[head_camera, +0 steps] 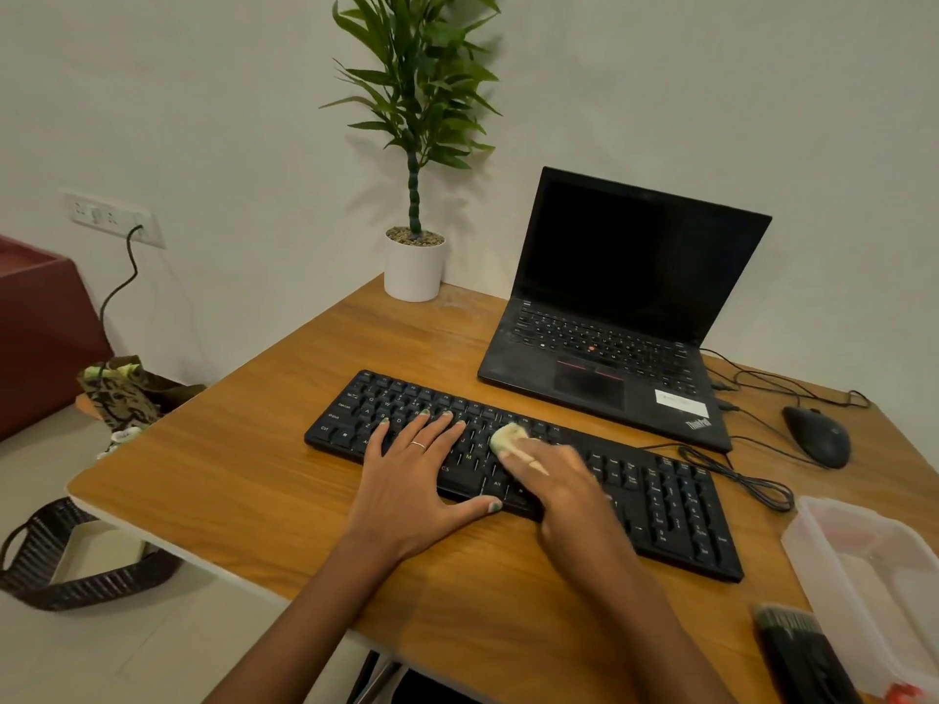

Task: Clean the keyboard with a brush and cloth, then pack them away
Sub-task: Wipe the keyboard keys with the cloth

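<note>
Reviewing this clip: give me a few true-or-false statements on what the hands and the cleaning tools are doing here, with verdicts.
1. The right hand presses a cloth onto the keyboard. True.
2. The left hand grips the brush. False: it rests flat on the keys; the brush lies on the table at the near right.
3. The laptop lid is closed. False: it stands open, screen dark.
4. A clear plastic container sits right of the keyboard. True.
5. The mouse lies left of the keyboard. False: it lies right of the laptop.
</note>
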`<state>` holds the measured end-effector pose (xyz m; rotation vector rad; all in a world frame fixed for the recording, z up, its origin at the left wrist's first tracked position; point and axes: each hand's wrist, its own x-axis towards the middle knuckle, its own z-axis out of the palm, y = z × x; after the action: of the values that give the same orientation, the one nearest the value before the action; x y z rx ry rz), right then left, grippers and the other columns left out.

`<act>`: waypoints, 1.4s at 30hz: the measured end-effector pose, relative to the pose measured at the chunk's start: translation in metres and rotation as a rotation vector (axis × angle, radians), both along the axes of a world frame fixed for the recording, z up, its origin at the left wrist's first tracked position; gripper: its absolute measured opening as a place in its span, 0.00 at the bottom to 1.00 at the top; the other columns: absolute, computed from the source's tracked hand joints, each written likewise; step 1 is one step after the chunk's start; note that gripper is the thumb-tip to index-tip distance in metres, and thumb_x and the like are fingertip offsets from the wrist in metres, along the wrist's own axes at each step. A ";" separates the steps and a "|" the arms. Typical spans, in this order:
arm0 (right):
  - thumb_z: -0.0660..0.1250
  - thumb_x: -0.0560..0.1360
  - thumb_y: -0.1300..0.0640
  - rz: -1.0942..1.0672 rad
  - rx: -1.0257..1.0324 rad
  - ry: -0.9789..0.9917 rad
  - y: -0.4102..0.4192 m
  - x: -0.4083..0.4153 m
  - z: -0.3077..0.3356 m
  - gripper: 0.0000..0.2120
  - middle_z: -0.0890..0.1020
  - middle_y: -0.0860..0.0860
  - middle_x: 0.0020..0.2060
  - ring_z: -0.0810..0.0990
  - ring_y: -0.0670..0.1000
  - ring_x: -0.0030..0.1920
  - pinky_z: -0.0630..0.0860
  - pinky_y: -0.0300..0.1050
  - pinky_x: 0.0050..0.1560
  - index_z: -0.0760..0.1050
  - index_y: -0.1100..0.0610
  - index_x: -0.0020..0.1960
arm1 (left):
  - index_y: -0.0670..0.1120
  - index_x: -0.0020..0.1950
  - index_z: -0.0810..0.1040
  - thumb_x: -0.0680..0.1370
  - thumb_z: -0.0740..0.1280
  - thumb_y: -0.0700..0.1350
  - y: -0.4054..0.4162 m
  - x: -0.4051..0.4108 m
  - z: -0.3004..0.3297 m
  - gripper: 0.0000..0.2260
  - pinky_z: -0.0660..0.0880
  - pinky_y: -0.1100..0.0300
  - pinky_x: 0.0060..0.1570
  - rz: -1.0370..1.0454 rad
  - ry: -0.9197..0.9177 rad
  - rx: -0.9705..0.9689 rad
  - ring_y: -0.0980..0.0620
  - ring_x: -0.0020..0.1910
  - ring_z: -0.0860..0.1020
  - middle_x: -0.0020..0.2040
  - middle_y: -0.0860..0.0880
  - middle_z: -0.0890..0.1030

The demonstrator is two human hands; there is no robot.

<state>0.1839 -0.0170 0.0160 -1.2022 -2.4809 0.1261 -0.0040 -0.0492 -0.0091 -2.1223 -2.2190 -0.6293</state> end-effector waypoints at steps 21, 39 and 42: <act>0.43 0.76 0.53 -0.044 -0.043 -0.021 -0.013 0.002 0.009 0.26 0.63 0.46 0.70 0.60 0.47 0.67 0.59 0.39 0.64 0.60 0.46 0.73 | 0.57 0.76 0.59 0.62 0.42 0.82 -0.001 0.001 -0.002 0.49 0.43 0.49 0.74 -0.007 -0.036 0.046 0.57 0.76 0.53 0.77 0.57 0.59; 0.42 0.74 0.50 0.070 0.008 -0.091 -0.022 -0.010 0.000 0.29 0.72 0.50 0.66 0.70 0.54 0.66 0.64 0.47 0.65 0.69 0.53 0.69 | 0.56 0.76 0.59 0.63 0.42 0.81 0.000 0.001 -0.003 0.48 0.43 0.49 0.75 -0.008 -0.038 0.049 0.58 0.76 0.52 0.77 0.58 0.59; 0.48 0.75 0.55 0.056 0.048 -0.040 -0.020 -0.008 0.000 0.24 0.76 0.50 0.62 0.75 0.53 0.61 0.69 0.45 0.59 0.72 0.53 0.66 | 0.56 0.76 0.60 0.63 0.42 0.82 0.000 0.001 -0.003 0.49 0.43 0.48 0.74 -0.012 -0.044 0.055 0.58 0.76 0.53 0.77 0.57 0.59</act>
<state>0.1757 -0.0369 0.0156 -1.1266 -2.5383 0.0579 -0.0032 -0.0495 -0.0126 -2.1169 -2.1852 -0.7358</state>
